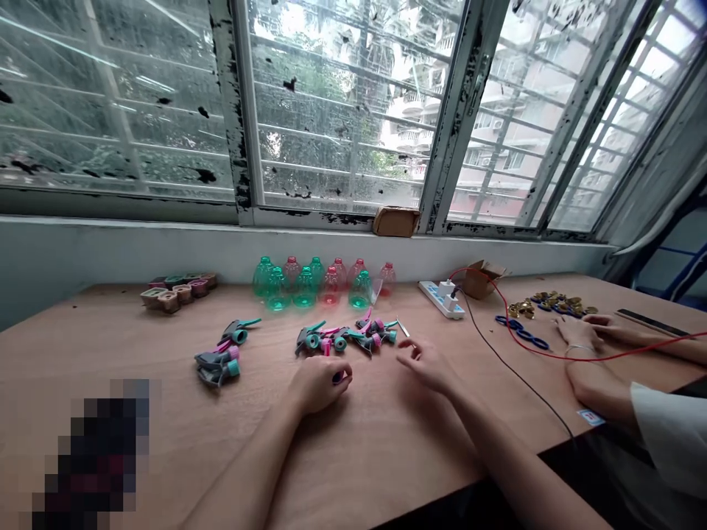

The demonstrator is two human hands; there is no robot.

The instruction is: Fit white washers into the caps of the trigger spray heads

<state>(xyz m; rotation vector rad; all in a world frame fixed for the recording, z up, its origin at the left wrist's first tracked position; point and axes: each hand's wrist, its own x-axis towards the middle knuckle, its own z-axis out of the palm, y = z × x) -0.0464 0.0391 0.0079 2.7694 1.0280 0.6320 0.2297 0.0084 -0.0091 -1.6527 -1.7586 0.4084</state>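
Observation:
My left hand (319, 384) rests on the wooden table (166, 412), fingers curled round a small dark and pink part that is mostly hidden. My right hand (428, 364) hovers just right of it with fingers loosely apart and nothing in them. Just beyond both hands lies a pile of grey spray-trigger heads (347, 337) with teal and pink caps. A smaller group of trigger heads (221, 357) lies to the left. A row of small green and red bottles (317, 283) stands along the wall behind.
Another person's hands (585, 335) work at the right beside gold pieces (552, 303) and blue rings (524, 335). A white power strip (442, 298) with red and black cables, a small cardboard box (480, 280), and pink-green caps (177, 289) sit further back. A blurred patch covers the lower left.

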